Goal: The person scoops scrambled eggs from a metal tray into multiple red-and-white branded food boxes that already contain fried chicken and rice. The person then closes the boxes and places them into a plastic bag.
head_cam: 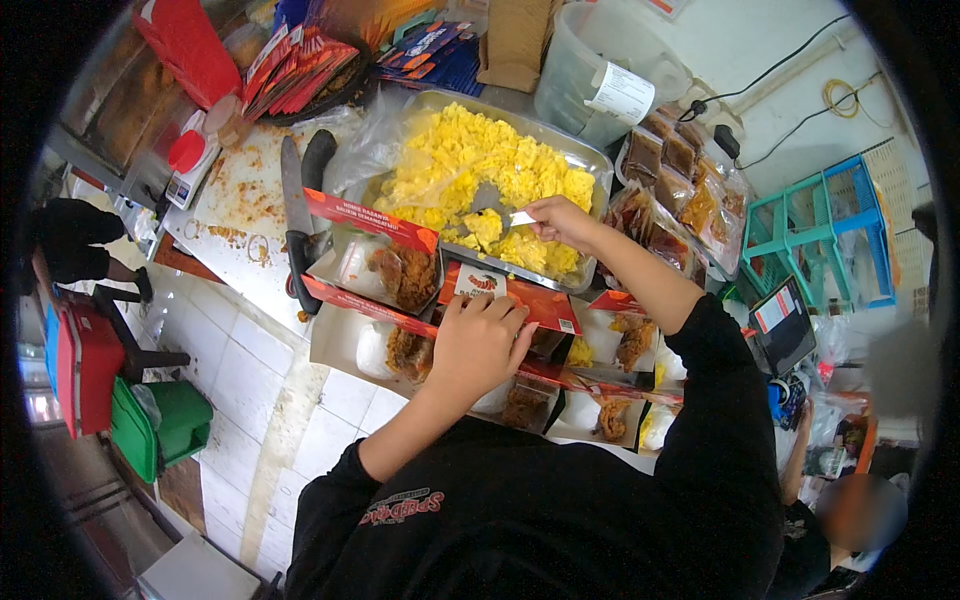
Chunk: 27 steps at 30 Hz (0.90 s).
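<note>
My right hand grips the pale, shiny handle of a serving utensil, which looks like a spoon. Its far end meets a clump of egg in a metal tray of yellow scrambled egg. The tray's bare bottom shows around that clump. My left hand lies palm down on the red printed lid of a cardboard meal box, thumb apart from the fingers. To its left, an open box contains wrapped white rice and a brown fried piece, apparently chicken.
More filled boxes line the near side. A large knife lies beside a stained white board. Sauce packets and a clear plastic bucket stand behind. A co-worker's arm is at far right.
</note>
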Motion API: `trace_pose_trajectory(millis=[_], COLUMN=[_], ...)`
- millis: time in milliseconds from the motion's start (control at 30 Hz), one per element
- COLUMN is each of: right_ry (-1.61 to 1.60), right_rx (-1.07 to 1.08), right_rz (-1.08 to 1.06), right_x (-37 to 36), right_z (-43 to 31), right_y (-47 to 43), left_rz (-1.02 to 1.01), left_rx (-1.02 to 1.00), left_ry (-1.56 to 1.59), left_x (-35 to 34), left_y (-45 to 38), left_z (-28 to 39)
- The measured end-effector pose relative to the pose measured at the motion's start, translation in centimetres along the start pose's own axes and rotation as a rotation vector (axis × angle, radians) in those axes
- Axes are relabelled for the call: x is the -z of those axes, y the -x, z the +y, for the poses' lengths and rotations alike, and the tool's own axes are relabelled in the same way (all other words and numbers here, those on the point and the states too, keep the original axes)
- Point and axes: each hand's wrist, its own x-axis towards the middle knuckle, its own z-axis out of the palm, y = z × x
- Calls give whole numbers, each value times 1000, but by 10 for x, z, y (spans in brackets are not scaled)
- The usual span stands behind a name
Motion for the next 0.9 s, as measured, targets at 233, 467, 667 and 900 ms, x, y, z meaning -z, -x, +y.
trace_pose_trajectory(millis=[233,467,667,900], right_ry=[-379,-550,-760,-1045], right_rx=[2,302,434,507], right_rz=[119,128,393,765], right_x=[14,5,-36,-94], right_z=[-25,-33,49,144], right_y=[37,181,341,421], left_rz=[-35,181,-78,-570], left_rx=[-12,-235,-751,-708], left_ry=[-52,4,276,19], left_x=[5,5,-34,-82], left_y=[1,4,43,52], left_z=[2,4,27,55])
